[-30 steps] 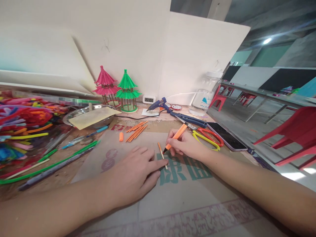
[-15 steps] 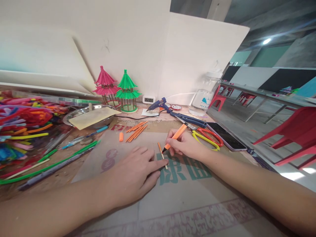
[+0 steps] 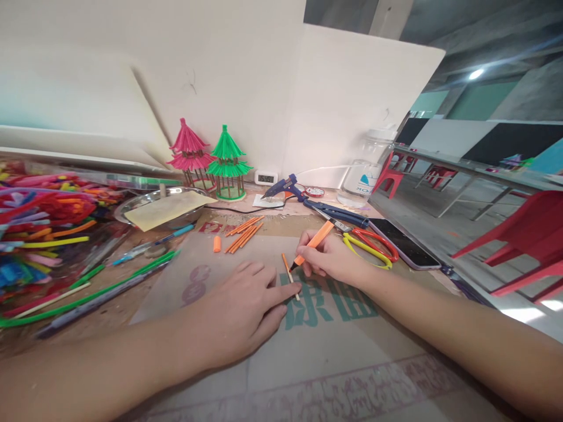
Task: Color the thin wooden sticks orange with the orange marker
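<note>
A thin stick [image 3: 285, 261], orange at its far end and pale wood at its near end, lies on the covered board [image 3: 246, 264] in front of me. The index finger of my left hand [image 3: 237, 310] is stretched out and presses the stick's lower part; the other fingers rest on the sheet. My right hand [image 3: 328, 255] is closed around an orange marker [image 3: 314, 241], whose dark tip touches the stick near where the orange ends. Beyond my left hand lie an orange marker cap [image 3: 217, 244] and several orange sticks [image 3: 243, 240].
Scissors [image 3: 372, 246], a phone [image 3: 404, 243] and a glue gun [image 3: 281, 186] lie right and behind. Pink [image 3: 189, 149] and green [image 3: 226, 155] model pavilions stand by a metal bowl [image 3: 132, 205]. Pipe cleaners [image 3: 44, 217] pile at left; a plastic bottle [image 3: 360, 176] stands back right.
The marker tip shifts very slightly along the stick. Both hands otherwise keep their places, and the whole view moves a little.
</note>
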`<state>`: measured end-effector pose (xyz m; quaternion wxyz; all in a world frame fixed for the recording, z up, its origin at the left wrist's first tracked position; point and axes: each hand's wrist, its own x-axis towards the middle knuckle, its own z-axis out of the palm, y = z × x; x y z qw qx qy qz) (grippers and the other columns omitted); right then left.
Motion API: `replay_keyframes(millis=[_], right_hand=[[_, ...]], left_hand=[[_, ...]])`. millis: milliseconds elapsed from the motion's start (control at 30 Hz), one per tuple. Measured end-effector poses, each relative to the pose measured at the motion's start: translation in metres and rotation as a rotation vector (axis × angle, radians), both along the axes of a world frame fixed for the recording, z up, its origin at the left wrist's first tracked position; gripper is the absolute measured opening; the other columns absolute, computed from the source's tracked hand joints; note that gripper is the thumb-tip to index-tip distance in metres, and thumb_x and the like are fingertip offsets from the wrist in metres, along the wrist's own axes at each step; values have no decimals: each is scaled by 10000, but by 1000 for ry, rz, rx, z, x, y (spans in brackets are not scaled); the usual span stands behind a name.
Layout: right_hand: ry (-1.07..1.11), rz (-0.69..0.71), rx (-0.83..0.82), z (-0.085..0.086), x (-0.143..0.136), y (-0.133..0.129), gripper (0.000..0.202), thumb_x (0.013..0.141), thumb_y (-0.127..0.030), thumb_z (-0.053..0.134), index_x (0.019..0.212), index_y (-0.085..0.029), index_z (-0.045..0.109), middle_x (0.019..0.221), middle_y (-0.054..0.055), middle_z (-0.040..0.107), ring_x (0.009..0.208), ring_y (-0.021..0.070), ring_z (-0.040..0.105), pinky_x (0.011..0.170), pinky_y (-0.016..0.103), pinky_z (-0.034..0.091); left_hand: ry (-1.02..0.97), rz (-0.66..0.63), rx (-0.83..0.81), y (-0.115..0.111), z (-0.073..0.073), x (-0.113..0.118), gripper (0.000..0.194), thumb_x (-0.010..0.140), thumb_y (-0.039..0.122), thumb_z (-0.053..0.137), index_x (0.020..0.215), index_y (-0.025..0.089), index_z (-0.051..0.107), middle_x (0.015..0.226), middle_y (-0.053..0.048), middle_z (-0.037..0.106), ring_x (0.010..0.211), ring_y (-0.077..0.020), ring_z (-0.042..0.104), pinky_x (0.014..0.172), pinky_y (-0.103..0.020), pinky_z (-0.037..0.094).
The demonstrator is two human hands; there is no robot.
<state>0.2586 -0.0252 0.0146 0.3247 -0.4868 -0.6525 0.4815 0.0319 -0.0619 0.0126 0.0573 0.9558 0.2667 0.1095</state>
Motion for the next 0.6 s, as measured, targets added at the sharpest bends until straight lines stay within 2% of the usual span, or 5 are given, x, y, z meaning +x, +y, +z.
replay_keyframes(millis=[133,400,600], right_hand=[[13,-42,51,-5,-1,2,161,856,-336,599,811,-216,501,550,-49,626,368,69,405,386,195,282],[-5,11,7,-2,1,1,145,847,-294,586,770,-219,489,505,-51,606,375,70,396,394,193,290],[-15,-17,71,-8,1,2,142,896,-321,575,820,-212,525,567,-40,637,392,70,408,400,198,301]], left_hand=[[9,1,1,0,0,0,375,1032,279,422,1355,247,609,900,-61,534,843,-231,512,748,-346,392],[38,8,-25,0,0,0,393,1043,282,404,1391,259,584,905,-61,527,869,-246,510,756,-362,382],[23,0,-6,0,0,0,384,1036,273,408,1368,249,599,904,-65,529,858,-242,508,754,-359,386]])
